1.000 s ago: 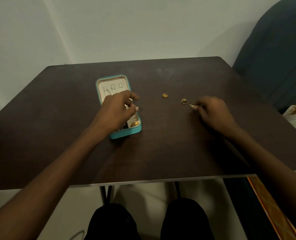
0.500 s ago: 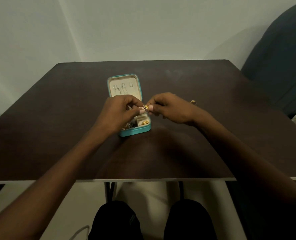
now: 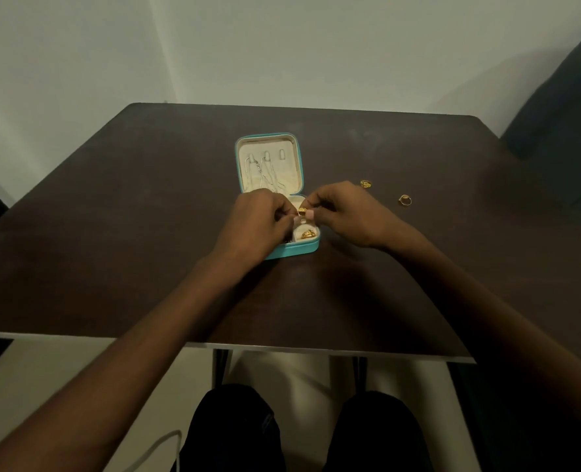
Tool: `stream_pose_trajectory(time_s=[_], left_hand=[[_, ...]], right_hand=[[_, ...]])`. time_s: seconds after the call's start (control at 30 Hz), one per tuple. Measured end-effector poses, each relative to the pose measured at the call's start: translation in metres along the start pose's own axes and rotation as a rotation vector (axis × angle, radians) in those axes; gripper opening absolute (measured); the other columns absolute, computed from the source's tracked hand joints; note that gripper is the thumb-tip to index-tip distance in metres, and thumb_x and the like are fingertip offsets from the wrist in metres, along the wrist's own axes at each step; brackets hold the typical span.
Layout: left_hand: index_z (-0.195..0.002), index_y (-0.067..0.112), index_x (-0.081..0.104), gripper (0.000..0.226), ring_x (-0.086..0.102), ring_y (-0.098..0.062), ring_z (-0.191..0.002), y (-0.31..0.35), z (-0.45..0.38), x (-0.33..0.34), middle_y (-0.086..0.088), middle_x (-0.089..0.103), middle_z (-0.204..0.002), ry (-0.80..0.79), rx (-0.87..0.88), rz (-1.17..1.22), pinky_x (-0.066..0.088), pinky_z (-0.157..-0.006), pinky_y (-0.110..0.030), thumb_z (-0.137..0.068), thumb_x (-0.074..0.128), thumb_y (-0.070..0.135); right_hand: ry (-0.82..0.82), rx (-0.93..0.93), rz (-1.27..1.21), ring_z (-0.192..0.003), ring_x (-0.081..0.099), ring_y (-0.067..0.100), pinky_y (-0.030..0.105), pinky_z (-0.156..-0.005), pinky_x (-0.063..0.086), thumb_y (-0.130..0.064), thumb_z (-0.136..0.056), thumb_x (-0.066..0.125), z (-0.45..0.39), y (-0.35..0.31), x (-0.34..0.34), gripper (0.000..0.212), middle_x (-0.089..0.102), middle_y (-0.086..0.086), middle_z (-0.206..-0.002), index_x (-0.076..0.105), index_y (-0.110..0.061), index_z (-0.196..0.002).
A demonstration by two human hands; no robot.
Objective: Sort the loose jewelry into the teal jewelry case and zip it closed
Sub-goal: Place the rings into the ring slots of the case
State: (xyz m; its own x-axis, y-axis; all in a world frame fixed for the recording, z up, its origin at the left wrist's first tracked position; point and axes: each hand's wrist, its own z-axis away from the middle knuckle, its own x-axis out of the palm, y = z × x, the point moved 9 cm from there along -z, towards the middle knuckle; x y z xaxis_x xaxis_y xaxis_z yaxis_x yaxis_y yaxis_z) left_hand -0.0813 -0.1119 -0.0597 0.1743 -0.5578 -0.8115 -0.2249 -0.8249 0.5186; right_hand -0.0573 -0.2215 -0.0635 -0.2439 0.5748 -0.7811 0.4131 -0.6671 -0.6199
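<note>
Fingertips (image 3: 310, 215) of both the left hand (image 3: 258, 221) and right hand (image 3: 345, 212) pinch narrowly on one gold ring (image 3: 302, 210), held above the near tray of the open teal jewelry case (image 3: 292, 248). Risk: with two grips sharing so small a piece, an uneven release could drop it outside the case. Two more rings (image 3: 366, 183) lie loose right of the case, so sorting is unfinished.

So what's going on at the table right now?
A person is sorting jewelry into the open teal jewelry case. Both hands meet over its lower half: the left hand and right hand pinch one small gold ring between their fingertips. Another gold piece already sits in a compartment, and chains hang in the lid. Two gold rings lie loose on the dark table.
</note>
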Motion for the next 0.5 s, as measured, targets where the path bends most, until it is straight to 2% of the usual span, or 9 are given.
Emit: stream_pose_trajectory(time_s=[0.1, 0.2, 0.33, 0.43, 0.5], left_hand=[[-0.098, 0.016, 0.074, 0.018, 0.053, -0.005, -0.082, -0.002, -0.001, 0.006, -0.003, 0.071, -0.102, -0.076, 0.009, -0.043, 0.040, -0.065, -0.018, -0.085, 0.066, 0.027], [-0.103, 0.017, 0.073, 0.021, 0.054, -0.005, -0.083, -0.002, 0.000, 0.004, -0.002, 0.072, -0.102, -0.109, 0.025, -0.035, 0.041, -0.069, -0.021, -0.085, 0.066, 0.026], [-0.104, 0.015, 0.072, 0.021, 0.053, -0.004, -0.085, 0.000, 0.002, 0.004, -0.003, 0.071, -0.105, -0.105, 0.038, -0.032, 0.038, -0.065, -0.015, -0.086, 0.065, 0.024], [-0.100, 0.015, 0.073, 0.018, 0.055, -0.005, -0.087, -0.001, 0.002, 0.002, -0.003, 0.071, -0.103, -0.075, 0.023, -0.026, 0.042, -0.072, -0.021, -0.086, 0.065, 0.024], [-0.097, 0.015, 0.073, 0.015, 0.060, -0.009, -0.093, -0.001, 0.002, 0.002, -0.003, 0.071, -0.102, -0.070, 0.014, -0.016, 0.045, -0.077, -0.024, -0.086, 0.065, 0.022]], right_hand=[[0.034, -0.073, 0.201, -0.098, 0.057, 0.010, 0.015, -0.067, 0.041, -0.017, -0.094, 0.050, 0.001, -0.008, 0.004, 0.020, 0.065, 0.004, -0.110, 0.066, -0.014, -0.106], [0.057, -0.131, 0.393, -0.104, 0.050, 0.015, 0.024, -0.077, 0.039, -0.020, -0.094, 0.049, 0.002, -0.015, 0.006, 0.024, 0.060, 0.004, -0.113, 0.065, -0.017, -0.112], [0.054, -0.159, 0.485, -0.105, 0.049, 0.017, 0.026, -0.077, 0.040, -0.022, -0.093, 0.051, 0.003, -0.022, 0.005, 0.027, 0.060, 0.005, -0.115, 0.064, -0.019, -0.117], [0.062, -0.206, 0.614, -0.108, 0.049, 0.020, 0.026, -0.077, 0.034, -0.023, -0.093, 0.053, 0.005, -0.030, 0.006, 0.028, 0.058, 0.006, -0.119, 0.061, -0.019, -0.119], [0.056, -0.236, 0.724, -0.112, 0.047, 0.023, 0.029, -0.082, 0.036, -0.023, -0.092, 0.055, 0.007, -0.035, 0.010, 0.031, 0.056, 0.007, -0.123, 0.059, -0.018, -0.121]])
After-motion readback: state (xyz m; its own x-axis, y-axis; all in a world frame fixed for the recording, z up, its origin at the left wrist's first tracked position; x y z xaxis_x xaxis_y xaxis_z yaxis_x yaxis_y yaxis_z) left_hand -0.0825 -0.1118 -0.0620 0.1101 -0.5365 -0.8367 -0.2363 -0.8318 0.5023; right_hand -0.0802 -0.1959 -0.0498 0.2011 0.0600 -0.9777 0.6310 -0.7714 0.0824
